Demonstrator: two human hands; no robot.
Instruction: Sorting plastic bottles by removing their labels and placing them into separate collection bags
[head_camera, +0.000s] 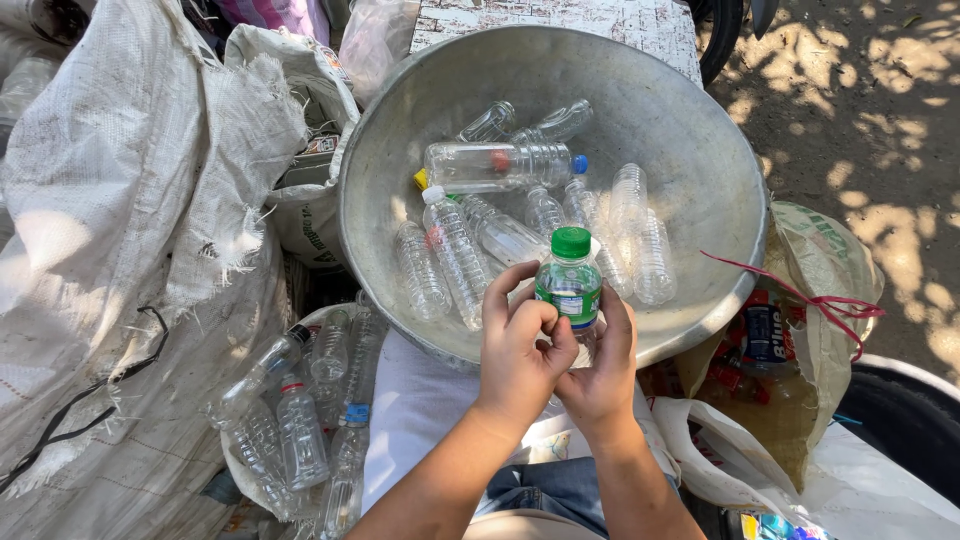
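Both hands, left hand and right hand, grip a green-capped bottle (upright); beyond them, a metal basin of clear bottles.

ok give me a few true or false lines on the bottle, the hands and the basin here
1. Both hands hold a small clear plastic bottle with a green cap. True.
2. Its label is gone. False: a green label wraps it.
3. The big round grey metal basin holds clear bottles. True.
4. The left hand is inside the white woven sack. False: it is on the bottle, beside the right hand.
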